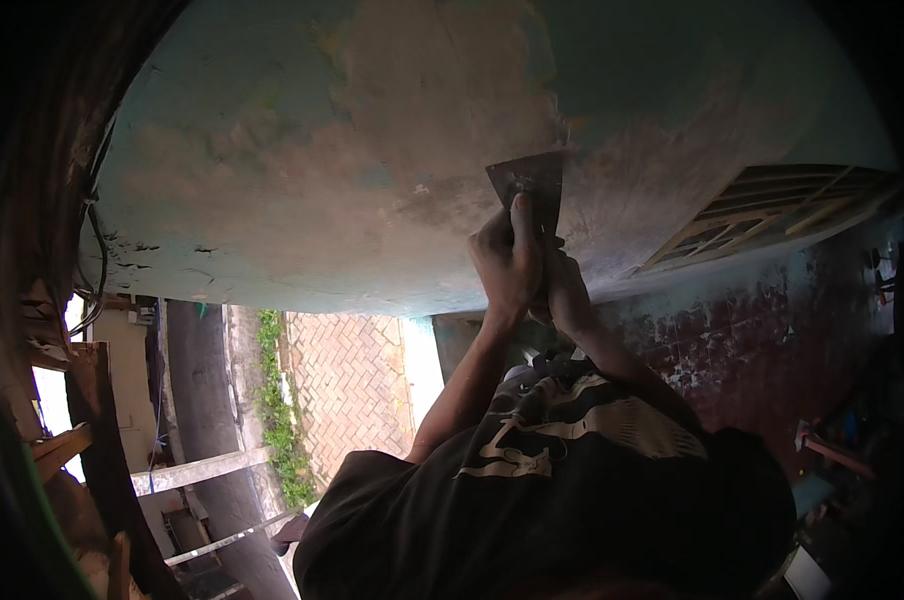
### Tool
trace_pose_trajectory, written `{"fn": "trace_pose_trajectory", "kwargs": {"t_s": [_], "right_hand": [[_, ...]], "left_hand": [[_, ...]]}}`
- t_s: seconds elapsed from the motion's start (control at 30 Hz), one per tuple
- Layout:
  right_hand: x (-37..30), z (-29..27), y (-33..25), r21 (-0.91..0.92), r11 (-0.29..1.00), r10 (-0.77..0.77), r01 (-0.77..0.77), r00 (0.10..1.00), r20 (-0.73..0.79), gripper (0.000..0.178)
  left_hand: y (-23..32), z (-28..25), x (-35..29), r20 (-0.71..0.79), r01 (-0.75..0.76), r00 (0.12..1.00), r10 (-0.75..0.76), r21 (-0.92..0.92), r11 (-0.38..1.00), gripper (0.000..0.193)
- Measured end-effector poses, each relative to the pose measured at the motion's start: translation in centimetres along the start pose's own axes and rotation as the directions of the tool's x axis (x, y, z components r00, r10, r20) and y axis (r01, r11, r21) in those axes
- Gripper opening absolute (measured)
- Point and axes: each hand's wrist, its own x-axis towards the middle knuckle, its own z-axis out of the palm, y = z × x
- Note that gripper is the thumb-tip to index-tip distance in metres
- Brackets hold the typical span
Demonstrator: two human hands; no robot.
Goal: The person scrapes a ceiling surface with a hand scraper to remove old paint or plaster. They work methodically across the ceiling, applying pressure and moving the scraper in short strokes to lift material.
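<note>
A wide-bladed putty knife [538, 178] is pressed with its dark metal edge against a wall [422, 100] of worn green paint and bare greyish-brown patches. My left hand [502, 262] is closed on the tool, its thumb laid up along the blade. Just to the right, my right hand [566, 290] is closed lower down, where the handle would be; the handle itself is hidden by the fingers. Both hands touch each other. Around the blade the wall surface looks scraped and smudged.
A slatted wooden vent or window frame [772, 212] is set in the wall at right. Cables [97, 250] hang along the left edge. Below left lie brick paving [347, 375], green plants [272, 400] and a ladder-like white rail [202, 472]. A hammer-like tool [834, 450] shows at lower right.
</note>
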Motion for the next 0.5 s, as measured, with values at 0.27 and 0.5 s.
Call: {"fn": "trace_pose_trajectory", "kwargs": {"t_s": [0.27,0.5], "right_hand": [[0.3,2.4,-9.0,0.068,0.985,-0.165,0.159,0.982,0.096,0.049],[-3.6,4.1,-12.6,0.185,0.983,-0.043,0.013,0.986,0.160,0.049]], "left_hand": [[10.2,-0.5,4.5,-0.018,-0.069,0.998,0.067,-0.301,0.951,0.050],[11.2,-1.5,4.0,-0.017,-0.092,0.996,0.091,-0.329,0.940,0.048]]}}
